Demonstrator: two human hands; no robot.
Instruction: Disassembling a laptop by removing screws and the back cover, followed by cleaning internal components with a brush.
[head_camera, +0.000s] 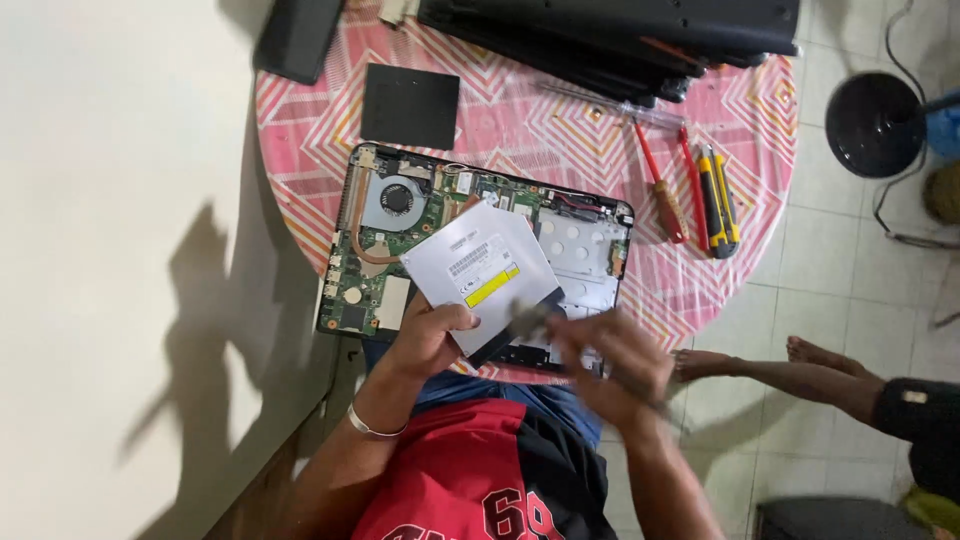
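Over the round table with the pink patterned cloth, left hand is closed around the lower corner of a flat silver optical drive, holding it tilted, label side up, above the opened laptop — likely so the edge faces the other hand. Right hand is motion-blurred, at the drive's near edge; seems to pinch a small dark tool or part, but cannot tell the grip for sure. Laptop lies bottom-up with cover off, fan and board exposed. Removed black panel sits just behind it. Screwdrivers and a yellow utility knife are parked to the right, within reach. Stack of dark laptops at the far edge. Another person's bare feet rest on the tiled floor — well apart.
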